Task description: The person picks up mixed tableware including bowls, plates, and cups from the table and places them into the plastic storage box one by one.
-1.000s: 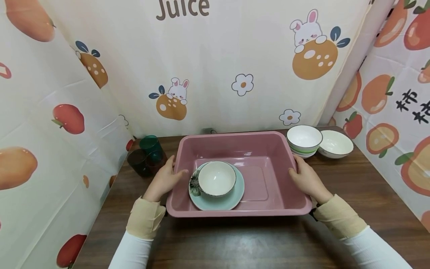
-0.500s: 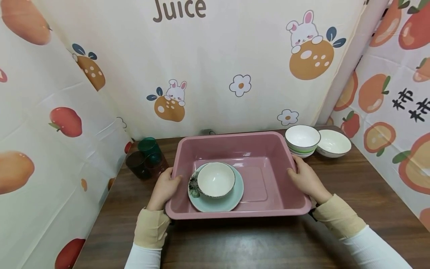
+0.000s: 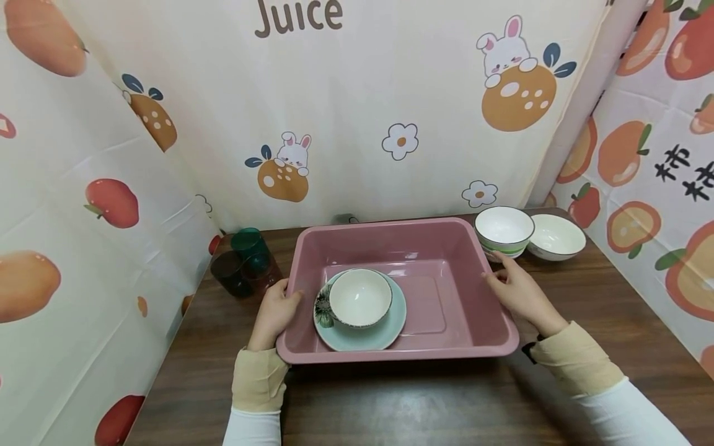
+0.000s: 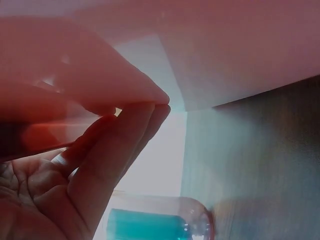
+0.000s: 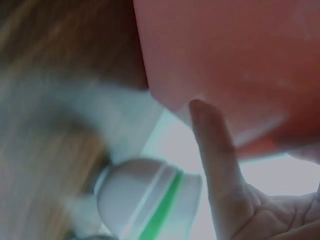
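Pink basin [image 3: 397,355] sat toward the back of the desk [image 3: 390,406], left grip [image 3: 277,314] clasping its rim, right grip [image 3: 523,296] only touching the other side, fingers loose. One-sided lifting, I thought, could swing it into the stacked bowls [image 3: 504,227] or slide the cream bowl [image 3: 361,298] off its plate [image 3: 395,321].

From above the near side of the pink basin [image 3: 397,354], the head camera looks forward and down. Wrist views look along its left and right walls up close, respectively sharing a green cup [image 4: 145,224] and green-striped bowl [image 5: 142,192] with it.
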Tool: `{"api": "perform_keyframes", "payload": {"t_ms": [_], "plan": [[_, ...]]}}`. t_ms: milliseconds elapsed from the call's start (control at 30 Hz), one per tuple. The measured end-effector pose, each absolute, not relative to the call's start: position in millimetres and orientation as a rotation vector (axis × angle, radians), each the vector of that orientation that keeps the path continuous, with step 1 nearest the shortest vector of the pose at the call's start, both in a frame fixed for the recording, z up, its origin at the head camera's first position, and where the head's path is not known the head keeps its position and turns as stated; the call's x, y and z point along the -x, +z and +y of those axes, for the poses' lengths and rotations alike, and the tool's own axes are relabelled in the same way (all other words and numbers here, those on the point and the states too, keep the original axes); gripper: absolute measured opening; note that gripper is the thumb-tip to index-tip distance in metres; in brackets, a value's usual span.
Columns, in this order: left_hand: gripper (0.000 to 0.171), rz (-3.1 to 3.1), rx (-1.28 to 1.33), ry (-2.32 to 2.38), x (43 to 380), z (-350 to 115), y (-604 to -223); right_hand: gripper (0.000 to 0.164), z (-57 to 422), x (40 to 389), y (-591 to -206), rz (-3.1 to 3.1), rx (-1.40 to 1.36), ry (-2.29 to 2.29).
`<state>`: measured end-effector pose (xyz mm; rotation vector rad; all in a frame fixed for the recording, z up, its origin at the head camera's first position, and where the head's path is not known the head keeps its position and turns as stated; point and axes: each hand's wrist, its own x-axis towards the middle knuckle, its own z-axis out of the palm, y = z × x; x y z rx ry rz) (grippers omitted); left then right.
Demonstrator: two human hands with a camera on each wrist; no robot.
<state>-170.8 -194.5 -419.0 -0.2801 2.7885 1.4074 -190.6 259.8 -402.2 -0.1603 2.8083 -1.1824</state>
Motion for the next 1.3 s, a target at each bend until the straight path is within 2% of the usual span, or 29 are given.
{"api": "perform_keyframes", "payload": {"t_ms": [300, 500, 833, 1067, 1300], "plan": [[0.04, 2.794, 0.282, 1.423, 171, -195, -423, 0.074, 309, 204, -370, 2.917, -0.042, -1.247], [0.039, 2.797, 0.278, 1.42, 171, -195, -423, 0.075, 342, 220, -364, 3.001, -0.25, -1.298], [0.039, 2.781, 0.278, 1.438, 171, -194, -420, 0.081, 374, 244, -386, 3.031, -0.444, -1.267], [0.038, 2.785, 0.275, 1.436, 172, -195, -420, 0.076, 386, 258, -412, 3.046, -0.535, -1.216], [0.037, 2.787, 0.273, 1.439, 173, -194, -421, 0.073, 387, 261, -422, 2.97, -0.669, -1.158]]}}
